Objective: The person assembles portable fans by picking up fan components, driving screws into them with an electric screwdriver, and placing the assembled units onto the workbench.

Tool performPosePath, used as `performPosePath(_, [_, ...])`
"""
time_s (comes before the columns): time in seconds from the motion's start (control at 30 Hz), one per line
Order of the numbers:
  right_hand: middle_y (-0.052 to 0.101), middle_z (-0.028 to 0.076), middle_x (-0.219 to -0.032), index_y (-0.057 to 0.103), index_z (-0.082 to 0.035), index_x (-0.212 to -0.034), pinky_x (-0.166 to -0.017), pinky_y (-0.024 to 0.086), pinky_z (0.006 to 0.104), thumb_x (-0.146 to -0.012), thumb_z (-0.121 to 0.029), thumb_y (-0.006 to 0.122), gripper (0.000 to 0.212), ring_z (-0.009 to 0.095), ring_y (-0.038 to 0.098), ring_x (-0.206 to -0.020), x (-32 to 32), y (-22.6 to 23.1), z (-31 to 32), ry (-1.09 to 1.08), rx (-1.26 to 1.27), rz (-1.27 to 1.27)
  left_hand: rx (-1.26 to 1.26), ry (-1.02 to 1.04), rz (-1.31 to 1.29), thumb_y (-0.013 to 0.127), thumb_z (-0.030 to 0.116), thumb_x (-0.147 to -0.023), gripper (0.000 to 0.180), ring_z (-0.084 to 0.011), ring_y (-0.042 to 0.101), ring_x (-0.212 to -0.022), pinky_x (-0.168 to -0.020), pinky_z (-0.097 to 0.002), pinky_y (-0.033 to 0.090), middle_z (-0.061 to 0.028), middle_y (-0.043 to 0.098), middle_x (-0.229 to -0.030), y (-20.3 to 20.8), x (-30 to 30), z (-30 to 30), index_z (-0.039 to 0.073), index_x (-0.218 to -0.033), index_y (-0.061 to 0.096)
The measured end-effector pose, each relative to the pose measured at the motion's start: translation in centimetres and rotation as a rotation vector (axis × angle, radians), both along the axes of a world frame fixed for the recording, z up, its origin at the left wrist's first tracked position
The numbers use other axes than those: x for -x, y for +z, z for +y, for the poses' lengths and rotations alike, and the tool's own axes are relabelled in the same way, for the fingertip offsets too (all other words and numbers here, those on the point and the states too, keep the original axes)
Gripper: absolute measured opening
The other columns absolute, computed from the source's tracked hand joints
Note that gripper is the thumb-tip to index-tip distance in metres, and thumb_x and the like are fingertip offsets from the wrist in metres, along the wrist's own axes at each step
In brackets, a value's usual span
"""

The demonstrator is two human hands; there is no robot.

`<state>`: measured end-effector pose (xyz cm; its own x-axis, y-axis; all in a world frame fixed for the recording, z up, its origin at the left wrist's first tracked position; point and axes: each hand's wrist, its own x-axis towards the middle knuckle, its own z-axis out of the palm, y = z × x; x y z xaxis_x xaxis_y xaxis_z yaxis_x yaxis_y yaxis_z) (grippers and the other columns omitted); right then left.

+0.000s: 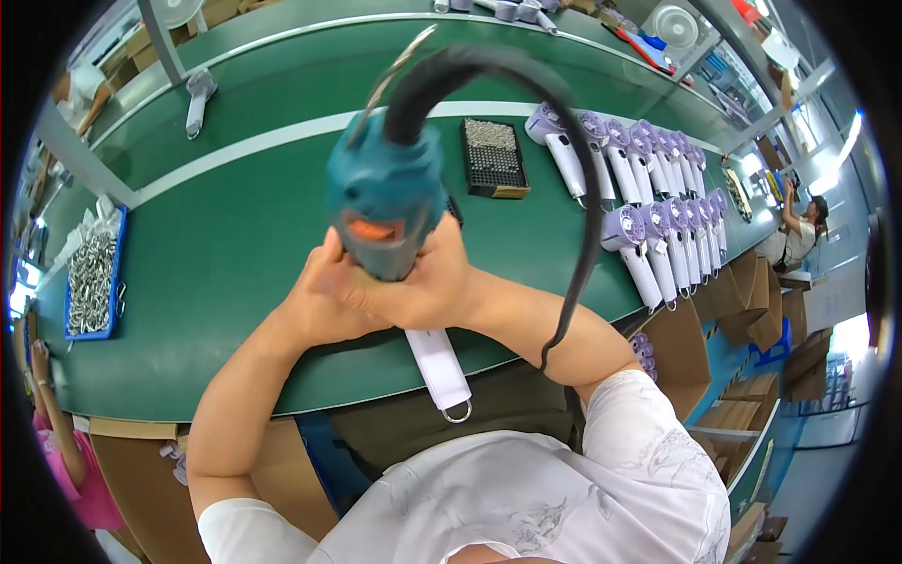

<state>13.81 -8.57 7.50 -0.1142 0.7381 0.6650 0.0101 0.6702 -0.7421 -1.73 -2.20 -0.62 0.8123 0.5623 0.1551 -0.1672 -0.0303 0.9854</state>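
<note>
A teal electric screwdriver (385, 188) stands upright in front of me, its thick black cable (587, 188) arching over to the right. My right hand (434, 277) is closed around its lower body. Close against it, my left hand (324, 296) is curled under the tool, with its fingertips mostly hidden. From below my hands sticks out the white handle of a handheld fan (437, 367), a metal ring at its end, reaching past the table's front edge. The fan's head is covered by my hands and the screwdriver; my left hand appears closed on it. The screwdriver's bit is hidden.
A black tray of small screws (494, 155) lies beyond my hands. Two rows of purple-and-white fans (658, 226) line the right side. At the left is a blue bin of metal parts (92, 273). Cardboard boxes (672, 357) flank the green table (225, 235); other people sit nearby.
</note>
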Motion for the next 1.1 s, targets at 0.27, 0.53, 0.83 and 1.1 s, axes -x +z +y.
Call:
performPosePath(0.27, [0.059,0.01,-0.059,0.058,0.008,-0.099,-0.04,0.047,0.0313,-0.105,-0.019,0.058,0.028,0.018,0.056,-0.044,-5.9,4.6,1.4,-0.036,-0.153,0.254,-0.654,0.181,0.196,0.094,0.016,-0.066,0.055,-0.0151,0.056,-0.07,-0.064,-0.0284,0.051,-0.0076,0.069,-0.096,3.9,-0.4,-1.2,0.001,-0.113,0.07])
performPosePath(0.53, [0.056,0.006,-0.06,0.06,0.001,-0.09,-0.045,0.047,0.0344,-0.1,-0.015,0.068,0.021,0.017,0.054,-0.045,-15.2,-0.9,5.7,-0.638,-0.113,0.326,-0.637,0.173,0.208,0.095,0.017,-0.065,0.058,-0.014,0.056,-0.072,-0.063,-0.028,0.049,-0.0087,0.069,-0.099,3.7,-0.5,-0.8,-0.002,-0.114,0.07])
performPosePath(0.83, [0.058,0.002,-0.059,0.063,-0.001,-0.084,-0.045,0.045,0.0254,-0.1,-0.023,0.07,0.029,0.011,0.058,-0.047,-15.5,-1.5,6.9,-0.789,-0.051,0.277,-0.675,0.188,0.22,0.095,0.018,-0.062,0.063,-0.01,0.057,-0.07,-0.049,-0.0217,0.039,-0.0071,0.07,-0.102,2.9,-0.8,-0.5,0.0,-0.117,0.07])
performPosePath(1.1, [0.058,0.003,-0.059,0.063,-0.001,-0.081,-0.045,0.047,0.0261,-0.099,-0.024,0.071,0.031,0.012,0.058,-0.046,-15.6,-1.9,7.0,-0.8,-0.046,0.263,-0.689,0.192,0.225,0.096,0.02,-0.062,0.064,-0.0105,0.056,-0.07,-0.049,-0.0222,0.04,-0.0077,0.07,-0.102,3.0,-0.7,-0.6,-0.001,-0.117,0.07])
